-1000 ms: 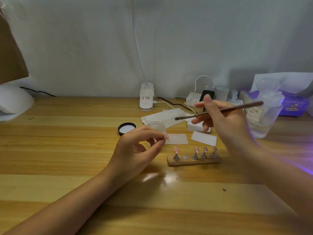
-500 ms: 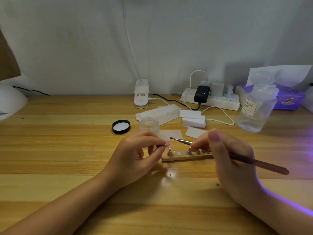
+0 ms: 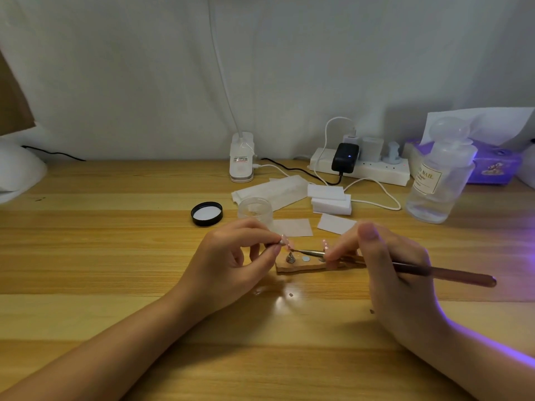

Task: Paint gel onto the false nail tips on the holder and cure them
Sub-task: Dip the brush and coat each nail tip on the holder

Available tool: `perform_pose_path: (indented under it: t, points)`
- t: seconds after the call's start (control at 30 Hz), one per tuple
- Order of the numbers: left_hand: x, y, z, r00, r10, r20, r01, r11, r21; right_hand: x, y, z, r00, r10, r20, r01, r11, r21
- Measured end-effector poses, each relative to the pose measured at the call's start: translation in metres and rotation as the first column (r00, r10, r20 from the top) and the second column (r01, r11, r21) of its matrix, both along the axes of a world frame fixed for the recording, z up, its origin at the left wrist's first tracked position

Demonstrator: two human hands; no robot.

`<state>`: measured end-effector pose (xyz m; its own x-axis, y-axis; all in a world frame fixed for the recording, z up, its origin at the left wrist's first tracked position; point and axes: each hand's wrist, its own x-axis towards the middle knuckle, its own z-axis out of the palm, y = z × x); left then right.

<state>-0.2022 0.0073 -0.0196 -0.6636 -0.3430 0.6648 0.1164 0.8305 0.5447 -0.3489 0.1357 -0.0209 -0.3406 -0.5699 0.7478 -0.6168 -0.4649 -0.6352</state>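
A small wooden holder (image 3: 301,267) lies on the desk with metal pegs; one peg (image 3: 290,258) stands at its left end beside a bare magnet spot. My left hand (image 3: 234,260) pinches a small peg with a pink nail tip (image 3: 285,240) just above the holder's left end. My right hand (image 3: 388,264) grips a thin brush (image 3: 443,273), whose tip touches the pink nail tip. Another pink tip (image 3: 325,243) shows on the holder by my right fingers. An open clear gel jar (image 3: 255,209) stands behind my left hand.
A black lid (image 3: 207,213) lies left of the jar. White wipes (image 3: 292,227) and foam blocks (image 3: 330,199) sit behind the holder. A power strip (image 3: 362,169), a clear bottle (image 3: 437,186), a purple box (image 3: 492,166) and a white lamp base (image 3: 241,157) line the back. A white dome (image 3: 17,172) sits far left.
My right hand came down from behind the holder and turned the brush, bringing its tip onto the nail tip that my left hand holds. The left hand stayed nearly still.
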Motion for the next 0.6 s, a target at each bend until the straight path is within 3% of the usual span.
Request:
perform_pose_path:
  t: [0.13,0.4,0.6]
  points:
    - [0.0000,-0.0001,0.0006,1.000,-0.003,0.014,0.003,1.000,0.009,-0.0012,0.0007,-0.0004,0.999,0.009,0.053,-0.009,1.000,-0.008]
    - [0.0008,-0.0007,0.0000,1.000,-0.013,0.028,0.012,1.000,0.015,0.0023,-0.0049,0.0007,1.000,-0.001,-0.029,0.002,0.999,0.040]
    - [0.0003,0.0004,0.0015,1.000,-0.013,0.004,0.013,1.000,0.000,0.0005,-0.0006,-0.0011,0.995,0.006,0.103,-0.010,0.999,0.046]
